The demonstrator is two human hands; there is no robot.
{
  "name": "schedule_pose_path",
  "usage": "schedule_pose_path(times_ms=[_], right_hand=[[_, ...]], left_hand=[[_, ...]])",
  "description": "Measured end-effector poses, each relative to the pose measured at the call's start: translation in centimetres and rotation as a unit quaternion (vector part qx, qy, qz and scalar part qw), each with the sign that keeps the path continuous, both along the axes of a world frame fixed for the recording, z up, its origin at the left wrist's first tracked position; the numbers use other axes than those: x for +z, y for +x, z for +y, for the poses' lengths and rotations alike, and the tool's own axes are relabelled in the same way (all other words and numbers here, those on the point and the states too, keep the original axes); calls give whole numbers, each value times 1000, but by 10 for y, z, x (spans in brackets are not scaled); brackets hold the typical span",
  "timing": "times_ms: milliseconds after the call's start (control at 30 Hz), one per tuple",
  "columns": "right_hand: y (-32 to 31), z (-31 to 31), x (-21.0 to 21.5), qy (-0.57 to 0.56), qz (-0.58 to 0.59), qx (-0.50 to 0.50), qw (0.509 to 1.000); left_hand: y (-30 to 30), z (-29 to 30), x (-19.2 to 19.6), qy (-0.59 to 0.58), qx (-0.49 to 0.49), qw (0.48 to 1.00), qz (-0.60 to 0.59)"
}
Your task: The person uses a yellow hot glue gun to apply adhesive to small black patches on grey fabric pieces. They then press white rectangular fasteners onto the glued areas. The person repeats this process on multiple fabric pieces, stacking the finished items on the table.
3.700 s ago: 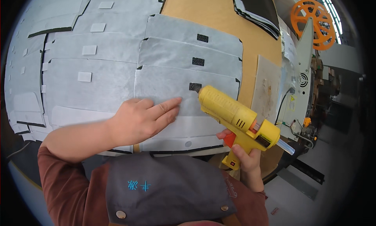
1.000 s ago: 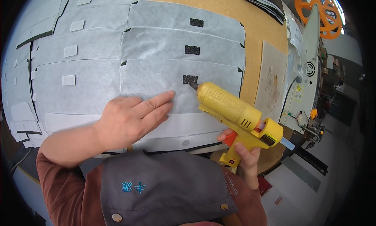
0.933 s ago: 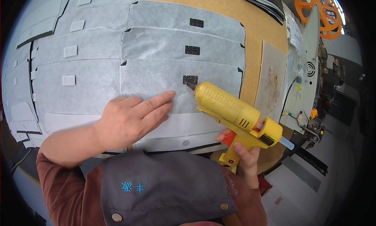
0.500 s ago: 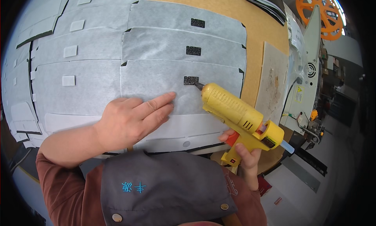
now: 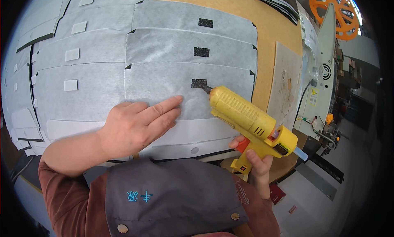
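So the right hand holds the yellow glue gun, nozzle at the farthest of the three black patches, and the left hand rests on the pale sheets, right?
Not quite: the head view shows the nozzle at the nearest black patch, not the farthest. The right hand does hold the yellow glue gun, and the left hand rests on the pale sheets.
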State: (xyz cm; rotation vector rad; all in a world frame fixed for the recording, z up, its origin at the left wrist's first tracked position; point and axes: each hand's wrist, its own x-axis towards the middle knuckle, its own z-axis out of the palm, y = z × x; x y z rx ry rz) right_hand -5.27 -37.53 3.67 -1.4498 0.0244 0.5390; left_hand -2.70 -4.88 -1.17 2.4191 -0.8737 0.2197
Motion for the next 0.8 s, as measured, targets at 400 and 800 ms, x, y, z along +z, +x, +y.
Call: schedule_pose_path(times_ms=[400,800], right_hand=[[9,7,-5,-7,6,19,1000],[7,0,-4,-25,-15,-4,1000]], left_hand=[[0,1,0,0,-2,1000,4],[0,0,0,5,0,1000,2]])
